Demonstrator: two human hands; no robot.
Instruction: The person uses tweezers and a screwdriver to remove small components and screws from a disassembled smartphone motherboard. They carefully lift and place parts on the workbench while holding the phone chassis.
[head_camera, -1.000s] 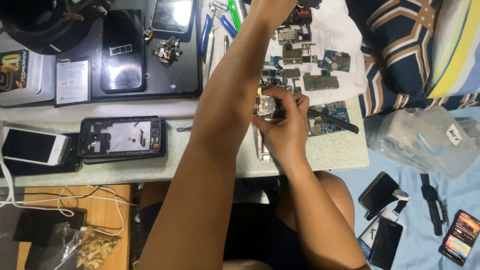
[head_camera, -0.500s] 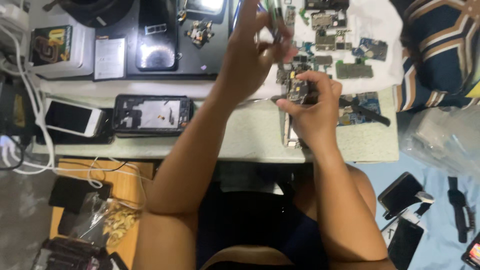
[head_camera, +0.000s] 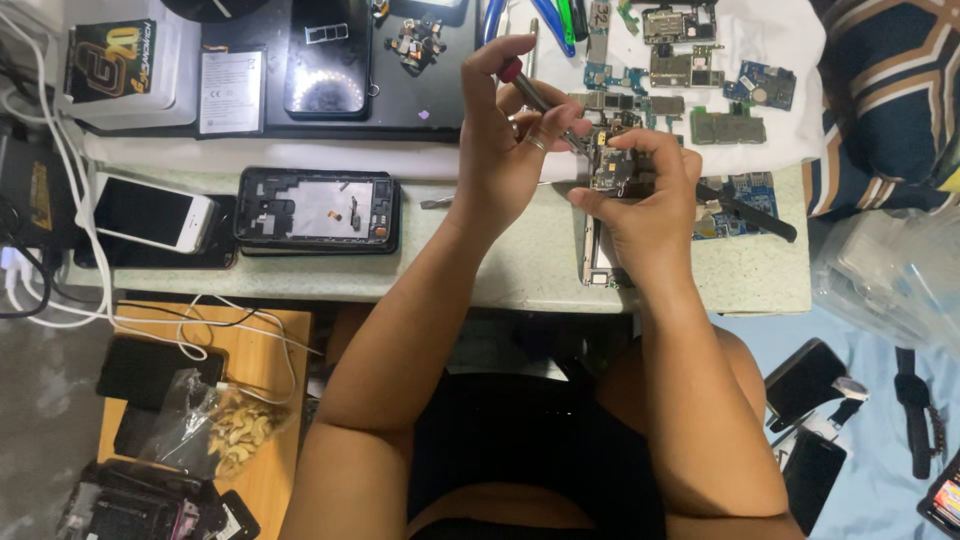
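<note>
My left hand grips a small screwdriver with a red cap, its tip slanting down to the right onto a circuit board. My right hand holds that small phone circuit board up above the pale green table. The two hands almost touch. Under my right hand lies a narrow metal phone frame. An opened black phone body rests on the table to the left of my left forearm.
A white cloth at the back right carries several loose circuit boards. A white phone lies at the left. A black mat holds phone parts and a grey box. Tweezers, cables, a wooden stool and floor phones surround me.
My left hand has come back from the tools at the far side and now holds the screwdriver against the board. My right hand kept hold of the board. My view shifted left and closer.
</note>
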